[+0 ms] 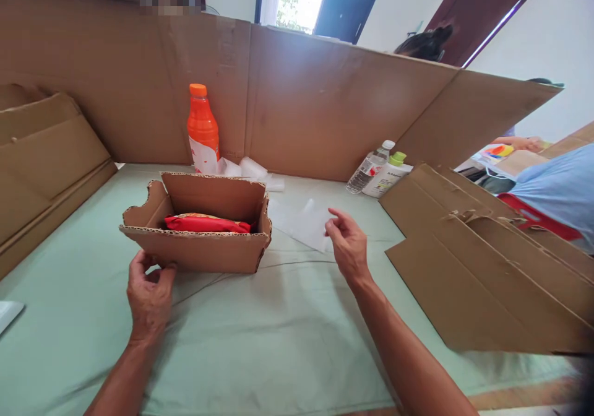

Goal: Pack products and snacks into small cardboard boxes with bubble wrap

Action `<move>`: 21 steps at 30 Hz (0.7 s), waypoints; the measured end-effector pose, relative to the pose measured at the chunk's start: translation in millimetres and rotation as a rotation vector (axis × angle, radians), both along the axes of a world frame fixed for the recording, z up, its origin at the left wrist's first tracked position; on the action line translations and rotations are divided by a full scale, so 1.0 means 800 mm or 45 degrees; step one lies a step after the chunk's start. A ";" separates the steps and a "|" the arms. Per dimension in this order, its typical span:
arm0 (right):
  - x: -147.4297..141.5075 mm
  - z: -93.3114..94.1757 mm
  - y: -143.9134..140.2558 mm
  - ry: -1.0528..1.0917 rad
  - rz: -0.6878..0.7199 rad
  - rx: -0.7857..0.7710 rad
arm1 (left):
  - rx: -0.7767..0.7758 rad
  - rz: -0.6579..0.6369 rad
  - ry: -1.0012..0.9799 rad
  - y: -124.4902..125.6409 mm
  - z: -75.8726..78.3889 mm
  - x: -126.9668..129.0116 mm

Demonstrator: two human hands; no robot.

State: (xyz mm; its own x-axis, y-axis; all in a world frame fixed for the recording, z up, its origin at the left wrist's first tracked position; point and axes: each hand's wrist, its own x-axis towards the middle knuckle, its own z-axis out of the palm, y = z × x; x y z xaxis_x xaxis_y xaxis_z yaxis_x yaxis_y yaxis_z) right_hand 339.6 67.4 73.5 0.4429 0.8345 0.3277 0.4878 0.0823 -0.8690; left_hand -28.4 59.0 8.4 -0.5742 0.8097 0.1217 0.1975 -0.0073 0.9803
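Observation:
An open cardboard box [218, 254] with rough-cut edges stands on the green cloth, left of centre. Inside it lies a red packet [208, 224], partly hidden by the front wall. My left hand [151, 292] grips the box low at its front left corner, with thumb and fingers against the cardboard. To the right of the box, my right hand [349, 242] hovers with the index finger stretched out, the other fingers loosely bent and nothing visible in them. Just beyond its fingertips a clear plastic sheet [297, 221] lies flat on the cloth.
Behind the box stand an orange drink bottle [203, 128] and crumpled clear plastic [253, 168]. A water bottle [369, 168] and a white bottle with green cap [385, 177] lean by the cardboard partition [320, 106]. Folded cardboard [473, 280] lies right, more cardboard [46, 162] left. Other people are beyond.

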 end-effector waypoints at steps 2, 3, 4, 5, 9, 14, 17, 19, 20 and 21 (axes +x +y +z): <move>-0.008 -0.003 -0.058 0.046 0.032 -0.035 | 0.004 0.012 0.006 0.000 0.001 0.000; -0.011 -0.008 -0.086 0.074 0.070 -0.116 | 0.007 0.018 0.013 0.000 0.003 0.001; -0.014 -0.015 -0.112 0.107 0.125 -0.220 | 0.012 0.021 0.024 -0.001 0.004 0.002; -0.016 -0.021 -0.135 0.143 0.190 -0.333 | 0.014 0.020 0.037 -0.001 0.005 0.002; -0.007 -0.029 -0.188 0.166 0.272 -0.541 | -0.006 0.008 0.066 -0.004 0.009 0.005; 0.041 -0.003 -0.193 0.137 -0.044 -0.314 | 0.020 0.034 0.206 -0.008 0.011 0.002; 0.061 -0.001 -0.173 0.047 -0.107 -0.250 | 0.061 0.035 0.372 -0.010 0.012 -0.004; 0.065 -0.010 -0.146 -0.151 -0.031 -0.279 | 0.058 0.042 0.420 -0.011 0.011 -0.007; 0.066 -0.016 -0.128 -0.263 0.009 -0.302 | 0.037 0.045 0.414 -0.010 0.011 -0.009; 0.066 -0.023 -0.109 -0.363 0.039 -0.325 | -0.002 0.039 0.386 -0.010 0.009 -0.009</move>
State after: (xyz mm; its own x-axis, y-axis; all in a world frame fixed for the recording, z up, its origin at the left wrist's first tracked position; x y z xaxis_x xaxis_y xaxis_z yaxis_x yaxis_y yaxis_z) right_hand 392.3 -19.5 55.1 0.3379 0.9165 0.2139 0.7135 -0.1013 -0.6933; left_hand -35.7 51.0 15.9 -0.5359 0.7929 0.2900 0.4810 0.0045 0.8767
